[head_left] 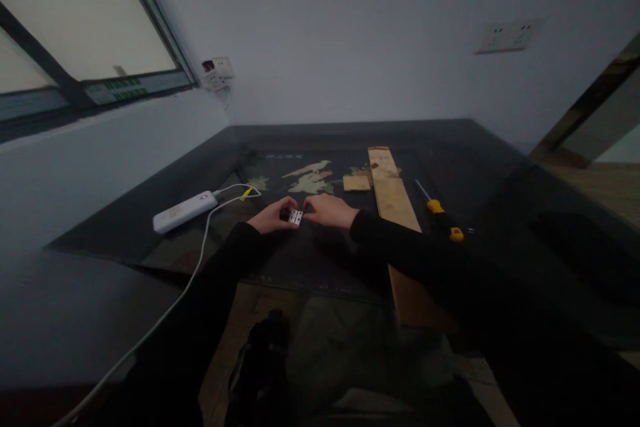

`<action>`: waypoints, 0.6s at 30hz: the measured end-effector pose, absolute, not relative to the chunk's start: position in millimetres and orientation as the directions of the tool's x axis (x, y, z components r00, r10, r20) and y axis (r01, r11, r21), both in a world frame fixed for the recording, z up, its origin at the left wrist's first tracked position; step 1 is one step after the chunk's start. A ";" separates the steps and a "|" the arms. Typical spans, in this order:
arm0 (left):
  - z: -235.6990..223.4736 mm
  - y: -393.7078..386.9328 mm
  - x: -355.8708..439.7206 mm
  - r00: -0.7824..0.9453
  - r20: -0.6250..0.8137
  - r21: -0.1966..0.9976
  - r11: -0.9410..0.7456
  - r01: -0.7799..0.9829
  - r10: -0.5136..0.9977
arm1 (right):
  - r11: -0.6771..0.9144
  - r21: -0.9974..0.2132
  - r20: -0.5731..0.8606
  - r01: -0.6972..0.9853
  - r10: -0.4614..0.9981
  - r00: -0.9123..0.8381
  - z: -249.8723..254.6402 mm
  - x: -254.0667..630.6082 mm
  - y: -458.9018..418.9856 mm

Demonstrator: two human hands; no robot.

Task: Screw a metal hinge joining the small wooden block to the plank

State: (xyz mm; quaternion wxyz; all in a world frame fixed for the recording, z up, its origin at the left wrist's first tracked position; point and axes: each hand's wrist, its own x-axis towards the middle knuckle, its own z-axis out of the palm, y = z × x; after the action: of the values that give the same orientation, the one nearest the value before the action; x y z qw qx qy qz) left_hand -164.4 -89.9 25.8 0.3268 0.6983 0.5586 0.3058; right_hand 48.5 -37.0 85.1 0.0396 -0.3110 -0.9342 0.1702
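A small silvery metal hinge (295, 217) with dark screw holes sits between my two hands, above the dark table. My left hand (274, 216) is closed on its left side, thumb below and fingers curled over. On the other side, my right hand (330, 211) has its fingers bent together at the hinge's right edge; whether they grip it or only touch it is hard to make out. To the right of my hands lies a long wooden board (395, 200), passing under my right forearm. A small square wood piece (357, 183) rests beside the board.
A screwdriver (440, 215) with a yellow and black handle lies right of the board, near small metal bits (471, 231). At left, a white power strip (185, 211) trails a white cable (204, 247) over the table edge. A wall stands behind the table (310, 137).
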 end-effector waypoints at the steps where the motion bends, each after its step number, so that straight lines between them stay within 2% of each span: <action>1: 25.3 -90.9 -163.6 0.187 0.063 0.812 -0.159 0.561 0.980 | 0.724 -0.337 -0.079 0.602 0.615 -0.784 82.0 38.3 -35.4; 4: 24.7 -93.1 -161.7 0.170 0.060 0.836 -0.142 0.530 0.984 | 0.676 -0.356 -0.151 0.645 0.640 -0.754 74.8 17.8 -33.6; 10: 26.6 -95.4 -157.7 0.109 0.119 0.843 -0.158 0.515 0.987 | 0.663 -0.434 -0.122 0.610 0.628 -0.769 71.7 12.9 -28.6; 15: 47.8 -85.7 -125.2 0.048 0.260 0.861 -0.254 0.441 0.964 | 0.723 -0.503 0.038 0.473 0.566 -0.824 92.7 51.0 -10.9; 18: 65.0 -64.7 -84.5 0.074 0.307 0.866 -0.311 0.391 0.949 | 0.719 -0.529 0.162 0.452 0.608 -0.777 108.7 95.2 0.8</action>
State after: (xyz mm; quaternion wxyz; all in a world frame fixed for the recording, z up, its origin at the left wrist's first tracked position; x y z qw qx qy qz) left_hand -84.5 -64.7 65.0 0.3037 0.6668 0.5025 0.4589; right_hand 95.2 0.8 108.7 0.1645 -0.2903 -0.9123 0.2375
